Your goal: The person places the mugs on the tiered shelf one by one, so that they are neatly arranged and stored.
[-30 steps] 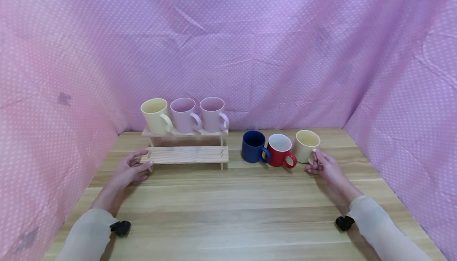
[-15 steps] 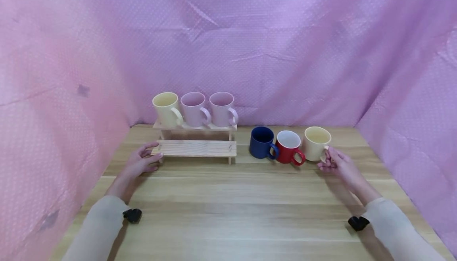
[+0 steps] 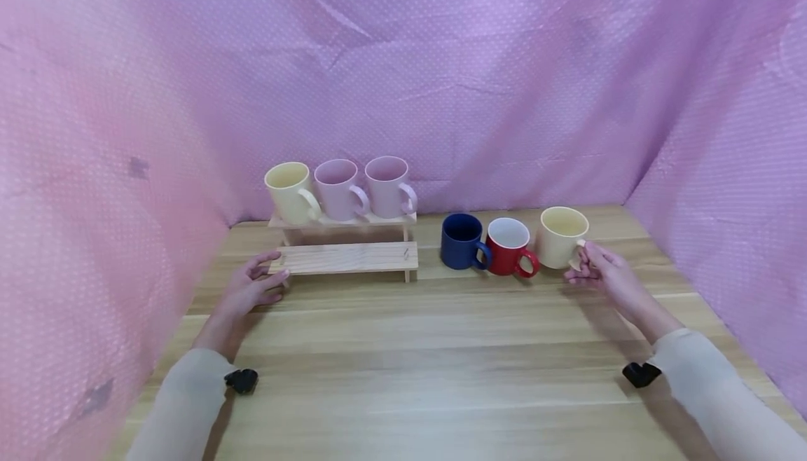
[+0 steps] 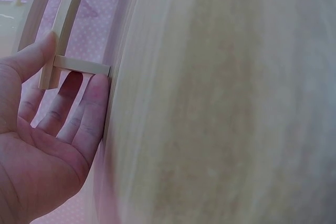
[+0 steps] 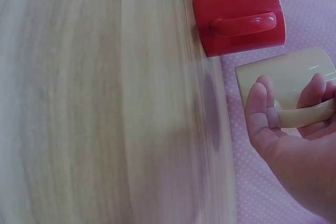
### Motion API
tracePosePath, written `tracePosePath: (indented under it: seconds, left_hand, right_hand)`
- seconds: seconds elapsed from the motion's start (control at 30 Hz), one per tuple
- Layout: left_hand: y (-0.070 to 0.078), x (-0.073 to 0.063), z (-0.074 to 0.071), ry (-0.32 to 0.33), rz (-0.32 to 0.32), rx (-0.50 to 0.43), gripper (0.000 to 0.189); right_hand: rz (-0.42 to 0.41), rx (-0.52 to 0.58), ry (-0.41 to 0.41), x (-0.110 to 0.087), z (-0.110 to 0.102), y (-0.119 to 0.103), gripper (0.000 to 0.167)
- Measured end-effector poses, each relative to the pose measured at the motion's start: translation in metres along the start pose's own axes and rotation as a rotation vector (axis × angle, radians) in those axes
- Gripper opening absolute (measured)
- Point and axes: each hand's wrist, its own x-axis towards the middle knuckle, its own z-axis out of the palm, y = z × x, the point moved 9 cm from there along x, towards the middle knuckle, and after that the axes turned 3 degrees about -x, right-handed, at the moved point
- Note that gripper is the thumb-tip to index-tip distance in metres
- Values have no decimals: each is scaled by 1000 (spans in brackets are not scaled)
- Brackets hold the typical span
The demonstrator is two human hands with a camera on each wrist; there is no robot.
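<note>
My right hand pinches the handle of a pale yellow mug at the right. In the right wrist view that mug hangs clear of the table, its shadow below. Just left of it stand a red mug with a white inside and a dark blue mug. My left hand holds the left end of a two-step wooden rack. In the left wrist view its thumb lies against the lower board, with the other fingers by the leg.
On the rack's upper step stand another yellow mug and two pink mugs, one at the middle and one at the right end. Pink dotted cloth hangs behind and at both sides of the wooden table.
The right hand has raised the yellow mug slightly off the table, away from the red mug. The left hand stays at the rack's end. The head view has shifted.
</note>
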Motion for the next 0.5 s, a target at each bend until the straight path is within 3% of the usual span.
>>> tracePosePath:
  seconds: [0.3,0.5]
  left_hand:
    - [-7,4,13,8,-2,-2,72]
    - [-1,1,7,6,4,6,69]
  right_hand:
    - [-9,19,-22,-3,-2,-17,31]
    - [-33,-4,-46,-4,12,-24,31]
